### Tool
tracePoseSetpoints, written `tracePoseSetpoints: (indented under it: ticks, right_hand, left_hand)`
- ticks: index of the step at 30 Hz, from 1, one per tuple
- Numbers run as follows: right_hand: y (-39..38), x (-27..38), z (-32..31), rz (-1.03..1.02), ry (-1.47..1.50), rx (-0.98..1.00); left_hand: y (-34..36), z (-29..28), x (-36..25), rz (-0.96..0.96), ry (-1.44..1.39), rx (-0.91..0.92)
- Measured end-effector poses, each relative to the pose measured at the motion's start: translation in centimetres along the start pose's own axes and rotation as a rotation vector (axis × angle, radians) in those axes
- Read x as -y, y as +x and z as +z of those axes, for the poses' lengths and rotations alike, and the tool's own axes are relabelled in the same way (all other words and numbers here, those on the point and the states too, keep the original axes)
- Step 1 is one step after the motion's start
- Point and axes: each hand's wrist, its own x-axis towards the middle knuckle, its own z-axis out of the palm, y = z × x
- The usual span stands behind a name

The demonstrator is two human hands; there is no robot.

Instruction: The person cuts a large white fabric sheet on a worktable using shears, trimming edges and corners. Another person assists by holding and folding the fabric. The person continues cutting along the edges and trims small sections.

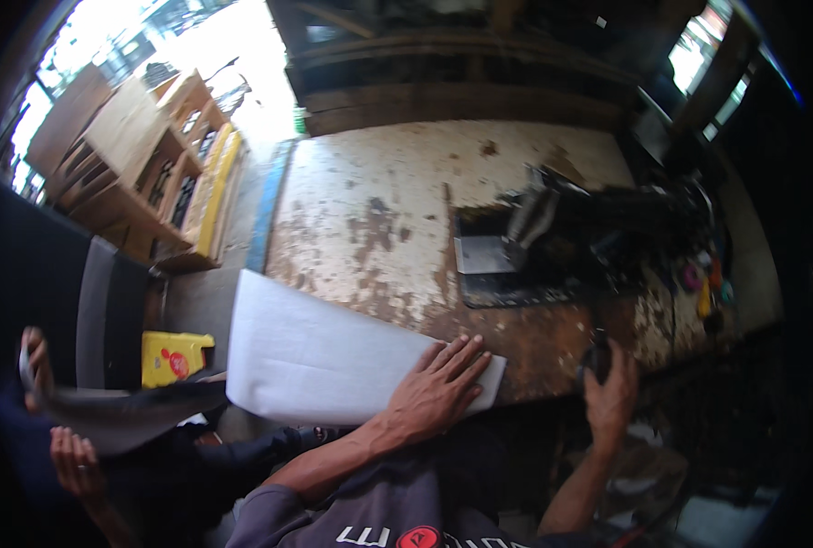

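My left hand (434, 384) lies palm down, fingers spread, on a sheet of white material (306, 352) at the worn table's (361, 219) front left. My right hand (607, 402) is closed on a dark tool (596, 358) near the table's front edge; its exact kind is unclear. Beyond the right hand stands a black sewing machine (626, 237) with a metal plate. Small coloured items (703, 292) lie at the machine's right end.
At far left another person's hands (73, 457) hold a dark grey piece of material (132, 420). Behind are dark panels (105, 310), a yellow object (174, 356) and wooden crates (151, 173). A dark wooden structure (461, 96) backs the table.
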Motion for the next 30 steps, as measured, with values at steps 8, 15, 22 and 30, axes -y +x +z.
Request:
tracePoseSetpoints:
  ticks: [8,15,22,30]
  right_hand:
    - [-2.6,6.2,3.6,-0.064,0.819,0.246]
    - [-4.6,6.7,6.3,-0.062,1.058,0.590]
    - [-3.5,2.7,1.5,-0.080,1.009,0.350]
    - [-2.6,3.9,3.5,-0.098,0.999,0.175]
  left_hand:
    - [1.8,0.0,0.3,-0.115,-0.233,-0.292]
    - [1.7,-3.3,-1.1,0.068,-0.281,-0.351]
    - [0.2,-8.8,3.6,0.026,-0.084,-0.051]
    - [-11.8,-17.5,16.3,-0.386,0.104,-0.165]
